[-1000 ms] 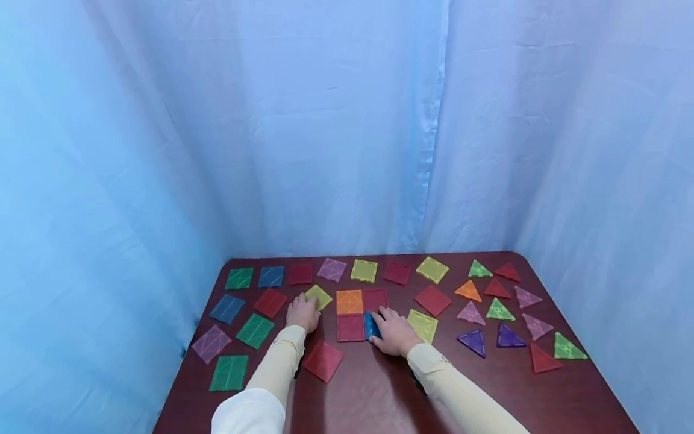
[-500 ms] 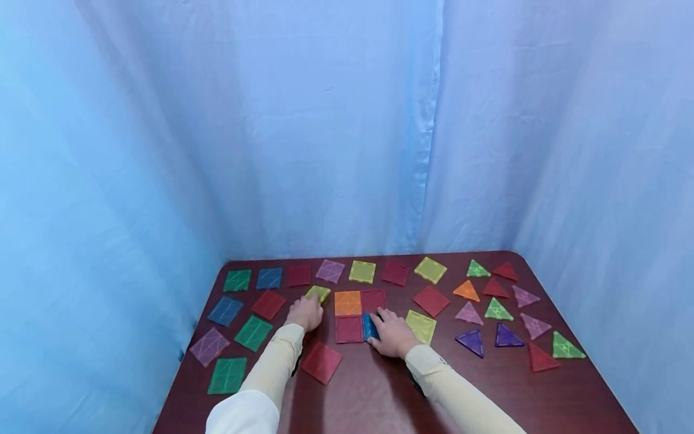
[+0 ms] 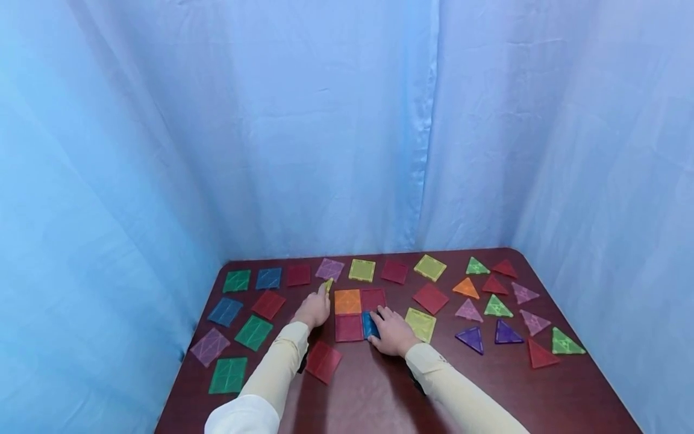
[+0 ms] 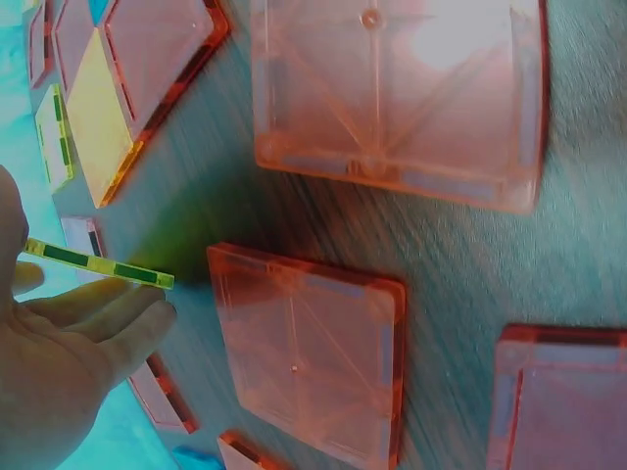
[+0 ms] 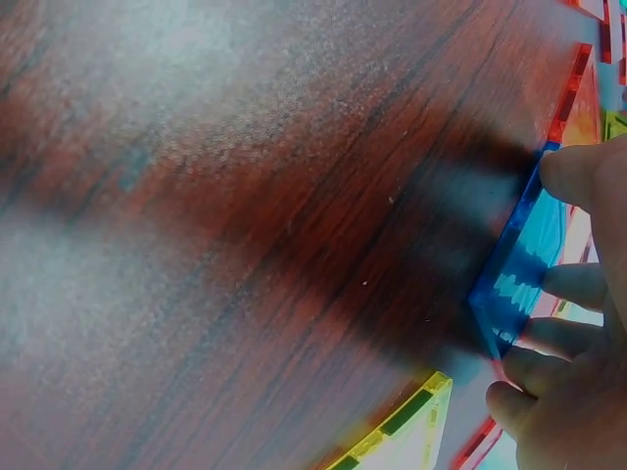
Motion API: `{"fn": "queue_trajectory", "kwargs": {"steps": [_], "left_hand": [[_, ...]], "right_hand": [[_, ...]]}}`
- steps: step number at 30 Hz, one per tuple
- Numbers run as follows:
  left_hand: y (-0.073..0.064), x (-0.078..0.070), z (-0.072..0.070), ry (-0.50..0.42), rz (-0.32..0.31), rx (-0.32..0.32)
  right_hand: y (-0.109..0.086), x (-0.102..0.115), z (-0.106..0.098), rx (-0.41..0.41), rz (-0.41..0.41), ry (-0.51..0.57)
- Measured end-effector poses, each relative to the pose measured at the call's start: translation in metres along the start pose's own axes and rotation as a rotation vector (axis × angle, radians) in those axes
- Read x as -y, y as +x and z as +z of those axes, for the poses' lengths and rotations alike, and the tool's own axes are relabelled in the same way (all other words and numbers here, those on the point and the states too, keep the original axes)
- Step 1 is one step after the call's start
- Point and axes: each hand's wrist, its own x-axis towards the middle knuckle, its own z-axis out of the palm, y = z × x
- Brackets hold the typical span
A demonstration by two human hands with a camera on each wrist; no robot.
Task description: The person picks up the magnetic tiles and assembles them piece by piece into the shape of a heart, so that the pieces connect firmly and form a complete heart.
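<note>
My left hand (image 3: 313, 310) pinches a yellow square magnetic tile (image 4: 103, 266), which shows nearly edge-on, raised over the table between thumb and fingers. In the head view the tile's tip overlaps a purple square tile (image 3: 330, 269) at the back. My right hand (image 3: 396, 333) rests on a blue square tile (image 5: 524, 259), fingers spread over its face and thumb at its near edge. That blue tile forms a two-by-two block with an orange tile (image 3: 347, 302), a dark red tile (image 3: 374, 298) and a red tile (image 3: 349, 328). The hand covers part of the blue tile.
Several square tiles lie scattered left and along the back, among them a green one (image 3: 228, 375). A red square (image 3: 323, 362) lies near my left wrist, a yellow square (image 3: 420, 325) beyond my right hand. Triangular tiles, including a purple one (image 3: 508, 333), are spread at right. Blue curtains surround the table.
My left hand has picked up the yellow square from the table, tilting it on edge and moving slightly to the right and back. My right hand stays on the blue tile.
</note>
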Motion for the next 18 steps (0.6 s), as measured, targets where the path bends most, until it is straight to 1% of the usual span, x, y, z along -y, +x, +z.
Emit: {"fn": "queue_trajectory", "kwargs": {"steps": [4, 9, 14, 16, 18], "left_hand": [[0.0, -0.002, 0.0, -0.021, 0.009, 0.008], [0.002, -0.006, -0.001, -0.045, 0.043, 0.0], [0.002, -0.01, 0.0, -0.077, 0.039, -0.004], [0.001, -0.011, 0.001, -0.118, 0.037, -0.01], [-0.001, -0.012, 0.002, -0.194, 0.028, -0.016]], "right_hand": [[-0.001, 0.001, -0.001, 0.005, -0.002, -0.006], [0.0, 0.001, -0.005, 0.009, 0.0, -0.007], [0.0, 0.002, -0.007, 0.017, -0.003, -0.011], [-0.001, 0.003, -0.007, 0.018, -0.005, -0.011], [-0.002, 0.003, -0.006, 0.017, -0.004, -0.006]]}}
